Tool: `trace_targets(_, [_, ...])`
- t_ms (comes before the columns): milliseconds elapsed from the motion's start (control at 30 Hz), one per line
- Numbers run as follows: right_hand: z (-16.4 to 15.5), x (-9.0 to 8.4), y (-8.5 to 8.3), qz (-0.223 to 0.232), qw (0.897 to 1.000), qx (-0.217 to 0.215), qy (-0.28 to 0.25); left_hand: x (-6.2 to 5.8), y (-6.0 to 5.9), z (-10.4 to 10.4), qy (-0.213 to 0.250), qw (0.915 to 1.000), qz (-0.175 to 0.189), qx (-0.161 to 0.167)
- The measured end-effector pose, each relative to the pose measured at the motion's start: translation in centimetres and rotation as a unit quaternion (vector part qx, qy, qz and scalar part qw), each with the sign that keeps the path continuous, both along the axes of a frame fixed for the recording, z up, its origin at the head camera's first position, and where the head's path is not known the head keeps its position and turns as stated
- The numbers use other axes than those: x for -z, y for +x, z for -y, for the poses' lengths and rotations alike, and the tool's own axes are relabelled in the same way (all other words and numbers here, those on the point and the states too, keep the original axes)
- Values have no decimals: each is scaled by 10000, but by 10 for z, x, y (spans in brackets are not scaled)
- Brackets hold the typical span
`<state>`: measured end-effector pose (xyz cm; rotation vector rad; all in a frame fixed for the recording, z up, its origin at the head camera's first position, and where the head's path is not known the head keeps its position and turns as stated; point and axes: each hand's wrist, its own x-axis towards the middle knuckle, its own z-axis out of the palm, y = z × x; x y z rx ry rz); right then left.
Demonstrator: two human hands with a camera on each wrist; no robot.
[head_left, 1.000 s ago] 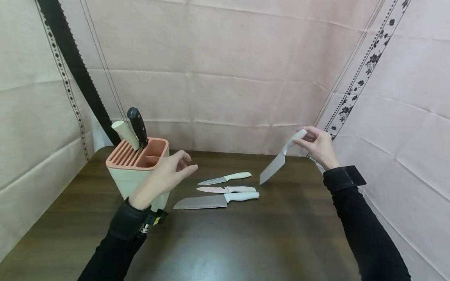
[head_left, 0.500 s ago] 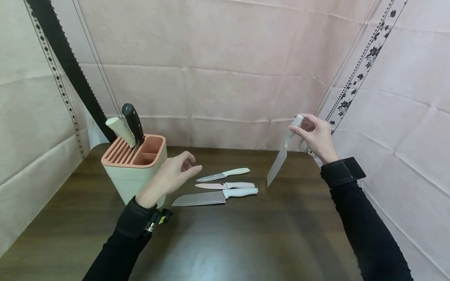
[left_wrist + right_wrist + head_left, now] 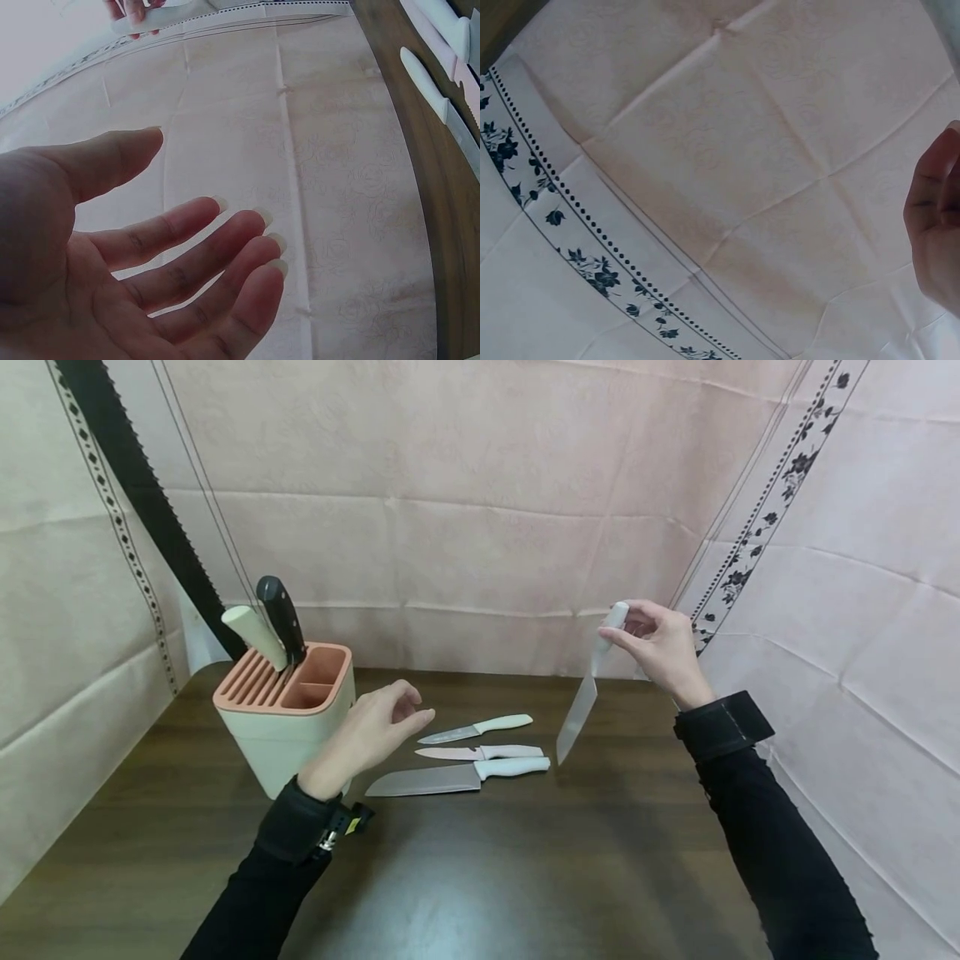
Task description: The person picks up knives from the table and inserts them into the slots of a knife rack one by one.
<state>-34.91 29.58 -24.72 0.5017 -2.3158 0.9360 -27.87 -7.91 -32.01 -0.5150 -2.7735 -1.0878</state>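
Observation:
My right hand (image 3: 660,647) pinches the white handle of a broad-bladed kitchen knife (image 3: 577,718) between thumb and fingers. Its blade slants downward, the tip low near the table. At the right edge of the right wrist view only part of that hand (image 3: 934,225) appears, the knife out of sight. My left hand (image 3: 371,727) hovers with nothing in it beside the knife block (image 3: 281,747), its fingers loosely bent and thumb apart in the left wrist view. Between the hands lie a small paring knife (image 3: 504,723), a pink-bladed knife (image 3: 512,751) and a wide chef's knife (image 3: 431,781).
Two handles, one pale green (image 3: 255,635) and one black (image 3: 281,614), stick up from the block's slots. Two open compartments sit at its right side. Pale cloth (image 3: 480,560) hangs behind and beside the brown table (image 3: 480,877).
The held knife has swung from a slant to more upright, and my right hand has risen slightly and shifted a little left. My left hand has barely moved.

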Motion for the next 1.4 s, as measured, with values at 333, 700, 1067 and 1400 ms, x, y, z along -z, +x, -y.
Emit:
trace_targets(333, [10,-1,4,-59,9996,-274,-15,0,-1,-4,44,10000,-55,66])
trace_targets(700, [23,-3,7,-85,9990,-442,62,0,-3,-6,37,9999,-67,101])
trace_targets(1067, [35,1,7,80,9981,-602,56,1,-6,-7,-28,9999,-68,140])
trace_targets(1400, [43,1,6,182,9977,-646,64,1,-9,-9,42,9998,-34,184])
